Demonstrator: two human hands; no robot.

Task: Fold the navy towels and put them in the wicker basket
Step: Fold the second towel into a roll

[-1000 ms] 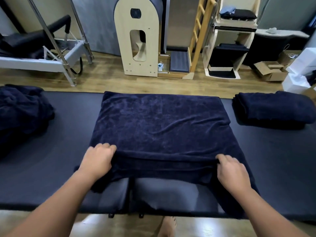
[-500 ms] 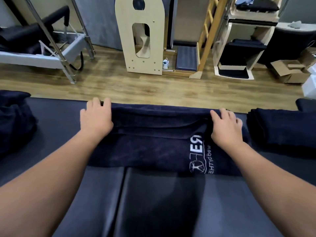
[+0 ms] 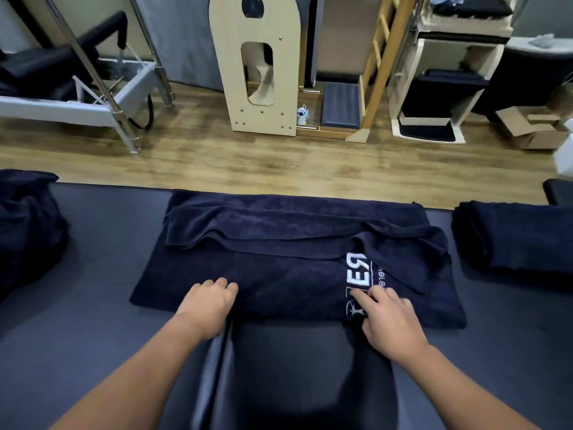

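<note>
A navy towel (image 3: 279, 274) with a white logo lies folded into a wide band across the black padded table (image 3: 93, 321). Its upper layer sits rumpled along the far edge. My left hand (image 3: 209, 305) rests on the towel's near edge, left of centre, with bent fingers; whether it pinches cloth is hidden. My right hand (image 3: 389, 318) lies over the logo at the near edge, fingers stretched and touching the cloth. A folded navy towel (image 3: 514, 240) sits at the right. The wicker basket is out of view.
A heap of unfolded navy towels (image 3: 28, 231) lies at the table's left end. Beyond the table's far edge is wooden floor with exercise frames, a wooden arch unit (image 3: 257, 66), shelves and a cardboard box (image 3: 530, 128).
Both hands carried the towel's near edge to the far edge, let it go there, and have drawn back to the new near fold. The towel is now half as deep.
</note>
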